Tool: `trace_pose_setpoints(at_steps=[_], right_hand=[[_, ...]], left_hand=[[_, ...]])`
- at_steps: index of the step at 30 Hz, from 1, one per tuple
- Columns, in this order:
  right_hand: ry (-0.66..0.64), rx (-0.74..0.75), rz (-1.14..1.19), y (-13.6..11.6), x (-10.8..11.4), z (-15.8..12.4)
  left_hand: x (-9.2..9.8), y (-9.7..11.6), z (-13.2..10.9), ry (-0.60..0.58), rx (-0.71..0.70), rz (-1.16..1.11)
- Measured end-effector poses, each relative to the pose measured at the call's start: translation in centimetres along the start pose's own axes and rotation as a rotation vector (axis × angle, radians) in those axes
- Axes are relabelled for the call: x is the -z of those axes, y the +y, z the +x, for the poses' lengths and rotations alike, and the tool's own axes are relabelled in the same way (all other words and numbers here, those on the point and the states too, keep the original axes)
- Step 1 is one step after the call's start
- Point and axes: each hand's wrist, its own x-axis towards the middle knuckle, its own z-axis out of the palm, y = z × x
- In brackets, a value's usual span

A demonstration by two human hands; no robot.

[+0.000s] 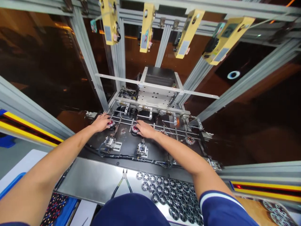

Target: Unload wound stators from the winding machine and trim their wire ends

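Pliers (123, 182) lie on the shelf (94, 183), left of the discs (169, 191); behind it, left hand (101, 121) and right hand (144, 129) rest on the fixture bed (127, 147).

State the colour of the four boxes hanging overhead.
Yellow boxes, each with a grey label; the head view shows them best.

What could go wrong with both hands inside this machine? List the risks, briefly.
1. The left hand sits on one red-centred part and the right hand on a second part, both between the fixture's rods. Any movement there could pinch fingers.
2. Both forearms cross cables and brackets, so pulling back might snag them.
3. The pliers lie loose on the steel plate beside the discs. An arm could knock them off.
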Motion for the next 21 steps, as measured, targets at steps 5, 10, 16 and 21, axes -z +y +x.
trace_pose_setpoints(at_steps=[5, 10, 16, 21], right_hand=[[-0.014, 0.031, 0.026, 0.5, -1.2, 0.4], [-0.013, 0.032, 0.038, 0.4, -1.9, 0.7], [-0.003, -0.001, 0.052, 0.3, -2.1, 0.7], [-0.027, 0.002, 0.075, 0.5, -1.6, 0.9]], left_hand=[[-0.5, -1.2, 1.1, -0.096, -0.012, -0.042], [-0.5, -2.0, 2.1, -0.167, -0.045, -0.076], [-0.1, -2.4, 2.5, -0.178, -0.089, -0.123], [0.0, -2.3, 2.5, -0.125, -0.088, -0.180]])
